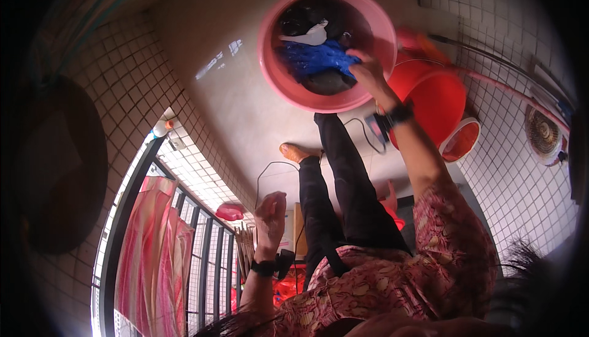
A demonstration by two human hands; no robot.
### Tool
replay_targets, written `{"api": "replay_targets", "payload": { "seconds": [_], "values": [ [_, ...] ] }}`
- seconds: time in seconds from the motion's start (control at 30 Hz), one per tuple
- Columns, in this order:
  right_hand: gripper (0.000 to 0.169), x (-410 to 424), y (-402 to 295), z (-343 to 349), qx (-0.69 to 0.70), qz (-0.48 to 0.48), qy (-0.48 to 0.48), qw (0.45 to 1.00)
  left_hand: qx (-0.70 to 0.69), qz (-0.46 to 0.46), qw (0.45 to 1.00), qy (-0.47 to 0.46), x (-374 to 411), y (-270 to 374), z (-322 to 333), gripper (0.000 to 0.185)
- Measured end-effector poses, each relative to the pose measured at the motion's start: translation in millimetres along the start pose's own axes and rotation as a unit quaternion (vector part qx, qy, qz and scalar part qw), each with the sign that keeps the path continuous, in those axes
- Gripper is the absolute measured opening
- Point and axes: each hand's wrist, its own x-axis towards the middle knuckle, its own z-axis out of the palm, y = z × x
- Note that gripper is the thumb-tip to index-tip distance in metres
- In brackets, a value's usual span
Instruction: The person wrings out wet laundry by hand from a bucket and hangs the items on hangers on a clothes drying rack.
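A large pink plastic basin (326, 104) stands on the floor in front of me, with dark wet laundry (329, 83) inside. Across the dark fabric lie a bright blue wet cloth (313, 56) and a white piece (315, 34) that looks like cloth. At the basin's right side, my right hand (368, 70) grips one end of the blue cloth. My left hand (270, 215) hangs in the air beside my left leg, away from the basin. Its fingers are loosely bent, the thumb stands slightly apart, and nothing shows in it.
Right of the basin are a red bucket (432, 97) and a smaller tipped red-and-white container (460, 140). Long poles (511, 90) lean by the tiled wall, near a round metal-centred object (543, 127). A striped pink cloth (152, 254) hangs at the dark railing (204, 263) on the left.
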Motion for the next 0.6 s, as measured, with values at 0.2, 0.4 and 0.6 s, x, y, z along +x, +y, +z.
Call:
{"api": "replay_targets", "payload": {
  "seconds": [0.2,0.4,0.6],
  "values": [
    [0.035,-98,-109,-63,0.058,-0.311,0.128,0.94,-0.067,0.053,0.996,0.011,30,28,15,0.009],
    [0.043,-121,-123,-33,-0.072,-0.36,0.138,0.92,-0.073,0.062,0.995,-0.01,20,25,19,0.01],
    [0.043,-74,-51,64,-0.048,-0.282,-0.105,0.953,-0.083,0.037,0.996,-0.002,22,15,18,0.01]
  ]
}}
